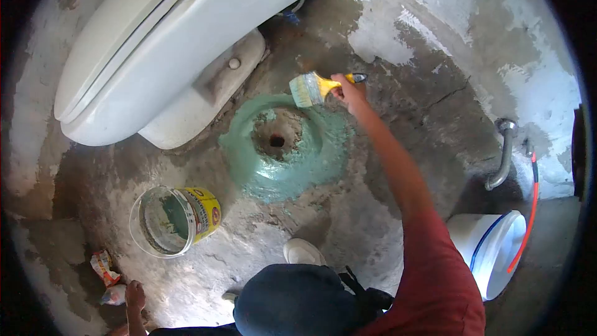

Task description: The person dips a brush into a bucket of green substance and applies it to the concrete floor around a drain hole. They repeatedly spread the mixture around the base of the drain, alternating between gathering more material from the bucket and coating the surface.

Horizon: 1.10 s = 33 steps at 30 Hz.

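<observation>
My right hand (349,92) is closed around the yellow handle of a wide paintbrush (308,89). Its bristles are smeared with pale green coating and meet the upper edge of a wet green ring (292,180) on the floor. Inside that ring, rough concrete surrounds a dark drain hole (277,141). Low at the left, my left hand (135,295) is beside a small plastic bag (114,295); its fingers are too dim and small to make out. A yellow-labelled bucket (204,211) with green coating inside stands between that hand and the ring.
A white toilet (149,50) fills the upper left, close to the ring. At the right lies a white bucket (463,236), below a metal pipe (505,155) and a red hose (533,205). An orange-and-white packet (104,267) lies at lower left. Patchy walls surround the rough floor.
</observation>
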Each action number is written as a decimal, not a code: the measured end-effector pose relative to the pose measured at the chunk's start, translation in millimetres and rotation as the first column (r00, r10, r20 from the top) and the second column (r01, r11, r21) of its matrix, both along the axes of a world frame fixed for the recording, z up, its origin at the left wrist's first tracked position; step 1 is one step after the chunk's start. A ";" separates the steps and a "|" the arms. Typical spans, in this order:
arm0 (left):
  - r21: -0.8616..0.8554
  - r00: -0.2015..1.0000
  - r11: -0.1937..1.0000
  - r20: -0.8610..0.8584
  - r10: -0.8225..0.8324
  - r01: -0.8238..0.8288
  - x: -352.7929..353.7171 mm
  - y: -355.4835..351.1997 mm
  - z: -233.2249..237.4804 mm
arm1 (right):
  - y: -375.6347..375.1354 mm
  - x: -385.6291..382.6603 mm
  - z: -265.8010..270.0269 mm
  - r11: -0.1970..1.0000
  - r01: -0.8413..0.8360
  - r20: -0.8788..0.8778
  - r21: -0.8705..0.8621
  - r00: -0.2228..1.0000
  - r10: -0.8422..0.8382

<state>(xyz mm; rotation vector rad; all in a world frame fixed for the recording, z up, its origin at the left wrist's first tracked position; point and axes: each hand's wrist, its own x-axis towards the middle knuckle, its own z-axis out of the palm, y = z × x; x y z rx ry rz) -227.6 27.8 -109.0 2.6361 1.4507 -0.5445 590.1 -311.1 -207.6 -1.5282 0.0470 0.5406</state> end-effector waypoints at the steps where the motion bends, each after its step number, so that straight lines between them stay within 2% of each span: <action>1: 0.014 0.999 1.000 0.034 -0.027 0.026 -2.6 -1.8 -0.7 | 8.5 3.1 -2.0 0.999 0.030 -0.014 -0.039 0.999 -0.031; 2: 0.028 0.999 0.999 0.028 -0.034 0.033 -5.3 -2.2 -2.2 | 14.2 3.1 -4.0 1.000 0.021 -0.028 -0.014 0.999 -0.021; 5: 0.030 0.999 0.999 -0.021 -0.042 0.043 -6.6 1.5 -2.7 | 0.3 6.2 -20.4 0.988 -0.146 0.073 -0.045 0.986 0.149; 6: 0.002 0.998 0.999 -0.059 -0.034 0.035 -1.7 3.8 0.8 | -4.1 -2.0 -5.8 0.978 -0.054 0.079 -0.201 0.994 0.071; 9: -0.008 0.994 1.000 -0.110 0.009 -0.010 -0.1 -1.0 -2.8 | -23.6 9.0 6.3 0.960 -0.104 0.047 -0.260 0.992 0.120; 13: 0.007 0.992 0.997 -0.100 0.074 -0.074 2.5 -1.2 -2.1 | -14.3 24.3 10.2 0.975 -0.090 0.121 -0.203 0.986 0.117; 14: -0.002 0.994 0.998 -0.094 0.063 -0.064 7.6 -2.2 0.2 | -5.3 14.0 20.5 0.996 -0.013 0.078 -0.084 0.997 0.020; 17: -0.020 0.995 0.998 -0.078 0.058 -0.060 23.0 -0.7 6.4 | 10.9 8.5 5.2 0.988 0.019 0.077 -0.151 0.997 -0.008; 18: -0.023 0.995 0.997 -0.071 0.074 -0.075 26.4 -0.7 6.3 | 5.6 6.0 -5.5 0.989 -0.018 0.155 -0.144 0.987 0.041; 21: -0.045 0.989 0.992 -0.089 0.116 -0.121 33.8 -7.3 12.3 | -15.3 2.7 6.1 0.897 -0.136 0.061 -0.421 0.982 0.178; 22: -0.053 0.987 0.990 -0.102 0.127 -0.133 35.4 -9.3 14.3 | -21.3 0.3 11.9 0.882 -0.127 0.108 -0.453 0.975 0.196; 25: -0.026 0.995 0.996 -0.058 0.078 -0.080 5.8 4.5 -4.2 | -28.6 10.4 27.2 0.901 -0.220 0.138 -0.375 0.947 0.289; 26: -0.016 0.998 0.998 -0.029 0.064 -0.064 -9.7 12.2 -14.7 | -23.4 7.3 35.4 0.901 -0.165 0.191 -0.402 0.947 0.259; 27: -0.009 0.997 0.997 0.005 0.075 -0.075 -18.0 17.9 -23.2 | -17.0 11.6 28.4 0.880 -0.184 0.188 -0.438 0.938 0.290; 28: -0.019 0.999 1.000 -0.051 0.014 -0.015 4.6 5.9 -6.5 | -7.5 19.0 17.7 0.858 -0.204 0.186 -0.472 0.928 0.323; 29: -0.008 0.996 1.000 -0.089 0.027 -0.028 15.1 -0.8 -0.6 | -0.4 25.5 7.5 0.834 -0.222 0.185 -0.506 0.916 0.356; 31: 0.013 0.985 0.999 -0.166 0.052 -0.051 26.5 -6.2 4.9 | 21.8 16.5 9.4 0.893 -0.174 0.201 -0.416 0.940 0.277; 33: 0.000 0.992 1.000 -0.122 0.026 -0.026 21.3 -4.6 5.8 | 38.7 9.5 13.9 0.931 -0.107 0.227 -0.350 0.954 0.195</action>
